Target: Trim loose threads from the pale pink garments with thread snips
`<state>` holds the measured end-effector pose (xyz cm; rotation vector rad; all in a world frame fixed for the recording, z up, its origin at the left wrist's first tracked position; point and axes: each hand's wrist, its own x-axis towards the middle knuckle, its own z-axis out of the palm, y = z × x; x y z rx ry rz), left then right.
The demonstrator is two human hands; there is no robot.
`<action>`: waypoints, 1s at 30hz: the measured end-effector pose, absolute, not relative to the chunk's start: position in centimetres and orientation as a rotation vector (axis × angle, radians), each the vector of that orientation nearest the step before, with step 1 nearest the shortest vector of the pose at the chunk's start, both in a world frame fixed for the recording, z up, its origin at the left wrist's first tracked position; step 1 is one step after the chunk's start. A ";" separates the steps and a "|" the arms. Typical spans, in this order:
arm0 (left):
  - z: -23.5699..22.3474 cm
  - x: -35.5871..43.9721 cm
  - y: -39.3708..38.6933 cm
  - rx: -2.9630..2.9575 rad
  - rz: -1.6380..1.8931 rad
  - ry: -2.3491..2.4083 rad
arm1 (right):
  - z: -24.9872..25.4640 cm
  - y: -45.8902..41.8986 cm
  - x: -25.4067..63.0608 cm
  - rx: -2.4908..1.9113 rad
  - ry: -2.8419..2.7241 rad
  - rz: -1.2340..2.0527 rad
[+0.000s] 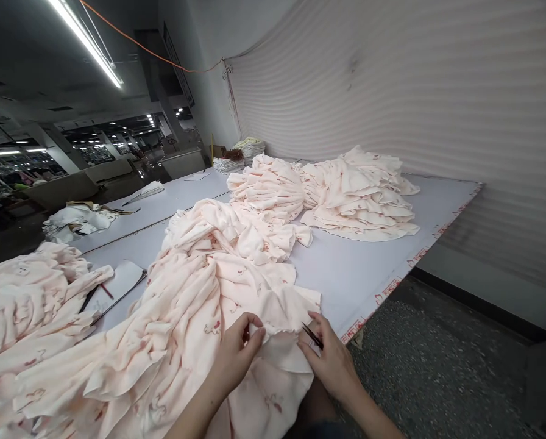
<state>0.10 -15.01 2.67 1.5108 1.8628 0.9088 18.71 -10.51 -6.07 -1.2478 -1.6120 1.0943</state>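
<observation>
the pale pink cloth (191, 311), printed with small reddish figures, lies in loose folds over the near part of the desk (355, 262), its long axis running from close to the person away toward the far end, with a lower part hanging over the near edge. the left hand (257, 329) has thumb and forefinger brought together, pinching the rim of this cloth, and that rim runs roughly left to right between the two hands. the right hand (308, 332) is curled around a dark slim tool (315, 337), whose pointed end faces left and slightly away from the person, toward the held rim; its other end slants back into the palm. beyond, a gathered heap of similar cloth (359, 195) stretches crosswise on the desk, drawn in at its middle and fanning out to the right. a second pile (21, 305) sits at the left, beside a white sheet (120, 280) with a red pen (107, 291) lying slantwise on it. at the far end, near folded stacks (250, 147), stands a brown box-like thing (217, 150); its inside cannot be seen.
</observation>
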 end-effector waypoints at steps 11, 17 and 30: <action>1.3 0.1 -17.7 2.372 0.736 2.160 | -2.7 -9.9 16.6 -0.984 -1.857 1.098; 0.1 1.8 -15.9 2.196 1.149 1.851 | -1.7 -10.4 18.0 -0.950 -1.812 1.227; 0.6 1.5 -16.1 2.122 1.188 1.760 | 0.3 -10.4 19.1 -0.931 -2.083 1.065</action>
